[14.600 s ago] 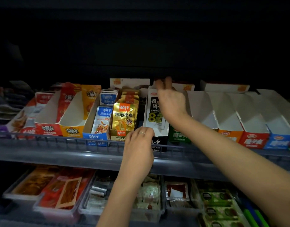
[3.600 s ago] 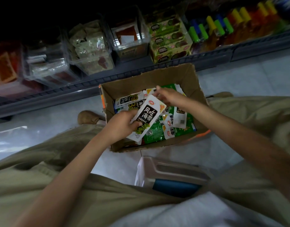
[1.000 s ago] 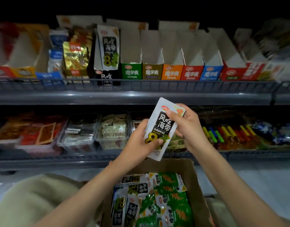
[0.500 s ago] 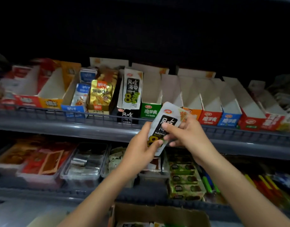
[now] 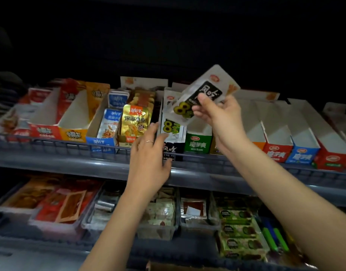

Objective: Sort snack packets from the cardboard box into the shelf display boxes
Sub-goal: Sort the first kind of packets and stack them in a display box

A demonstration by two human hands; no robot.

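Step in hand: slotting one seaweed packet (image 5: 207, 89) into its matching black display box (image 5: 171, 150) on the upper shelf (image 5: 70, 159).
Right hand (image 5: 217, 116): pinches the packet by its lower edge, thumb on the printed face and fingers behind. The packet is tilted, its top leaning toward 1 o'clock.
Packet position: in the air, at 1 o'clock of the black display box and just above the front packet (image 5: 171, 130) that stands there. It is not yet inside.
Left hand (image 5: 148, 153): holds nothing. Its fingers are nearly straight and the fingertips rest on the front packet.
Neighbours: a green display box (image 5: 196, 145) touches the black one at 3 o'clock, and gold packets (image 5: 135, 122) stand at 9 o'clock.
Advice, alignment: turn the packet upright, face forward, to match the standing row before lowering it.
Advice, gap: tip the front packet toward 6 o'clock with the left fingertips so that a slot opens behind it. Feed the bottom edge in first.
Advice, release: let go only once the packet stands between the box walls.
Risk: the open green box lies directly under the right hand, so a tilted drop probably lands the packet in the wrong box.
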